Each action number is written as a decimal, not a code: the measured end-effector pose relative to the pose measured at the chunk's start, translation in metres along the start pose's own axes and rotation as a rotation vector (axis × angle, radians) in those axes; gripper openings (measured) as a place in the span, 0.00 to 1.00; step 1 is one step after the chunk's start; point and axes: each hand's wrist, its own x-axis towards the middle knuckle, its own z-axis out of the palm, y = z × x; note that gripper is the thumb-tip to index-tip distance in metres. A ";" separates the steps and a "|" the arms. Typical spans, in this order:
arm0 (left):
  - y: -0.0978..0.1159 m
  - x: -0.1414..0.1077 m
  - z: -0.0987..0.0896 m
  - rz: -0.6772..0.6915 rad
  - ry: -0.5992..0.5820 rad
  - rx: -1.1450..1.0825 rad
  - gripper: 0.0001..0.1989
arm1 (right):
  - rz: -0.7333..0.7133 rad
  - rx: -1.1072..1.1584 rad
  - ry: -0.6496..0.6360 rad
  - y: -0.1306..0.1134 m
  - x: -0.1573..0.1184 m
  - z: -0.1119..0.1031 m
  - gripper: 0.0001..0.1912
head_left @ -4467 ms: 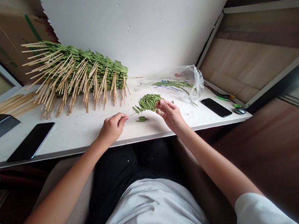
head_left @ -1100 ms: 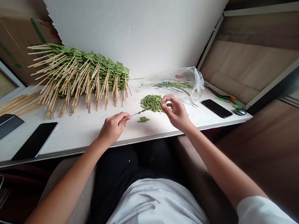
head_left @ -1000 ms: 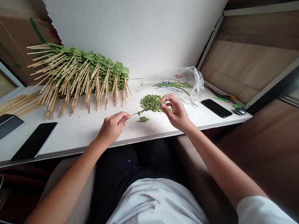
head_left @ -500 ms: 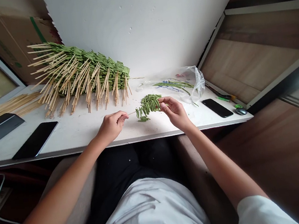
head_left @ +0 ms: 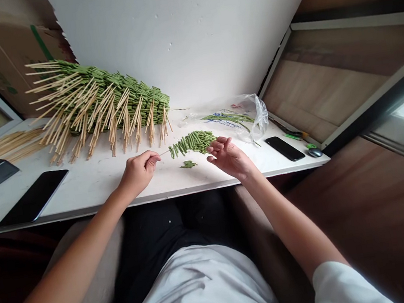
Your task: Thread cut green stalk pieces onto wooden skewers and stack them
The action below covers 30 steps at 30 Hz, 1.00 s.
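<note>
A: Left hand (head_left: 137,174)?

B: Thumb and fingertips pinch the bare end of a thin skewer (head_left: 164,153), centre of frame. Green cut pieces (head_left: 182,147) sit crosswise in a row along it.

A: Right hand (head_left: 231,159)?

B: Fingers loosely curled, thumb apart from them, at the row's right end. Cannot tell whether a fingertip touches a piece.

A: Nearby?

B: Loose pile (head_left: 205,139) beside the row, partly overlapped by it in view. Small cluster (head_left: 188,164) below, on the white table (head_left: 108,185). Stack of loaded skewers (head_left: 109,92), upper left, pale ends fanned leftward and down.

A: Any writing?

B: Cardboard box (head_left: 3,65), upper left corner: green printing, too blurred to read. Clear plastic bag (head_left: 260,115), right of centre: blue marks, illegible.
</note>
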 end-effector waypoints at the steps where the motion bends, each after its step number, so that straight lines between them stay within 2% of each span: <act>1: -0.001 0.000 0.000 0.000 -0.003 -0.001 0.16 | 0.014 0.006 -0.017 -0.001 -0.001 0.002 0.27; 6: -0.003 -0.001 0.000 -0.013 -0.018 0.003 0.15 | 0.091 0.020 -0.082 -0.006 -0.008 0.016 0.34; 13: -0.002 -0.001 0.000 -0.023 -0.025 0.019 0.16 | 0.102 0.095 -0.160 -0.007 -0.010 0.028 0.35; 20: -0.004 -0.001 -0.001 -0.027 -0.025 0.026 0.16 | 0.094 0.145 -0.199 -0.004 -0.010 0.026 0.33; 30: -0.004 0.000 -0.003 -0.034 -0.029 0.028 0.16 | 0.118 0.150 -0.158 0.001 -0.009 0.022 0.34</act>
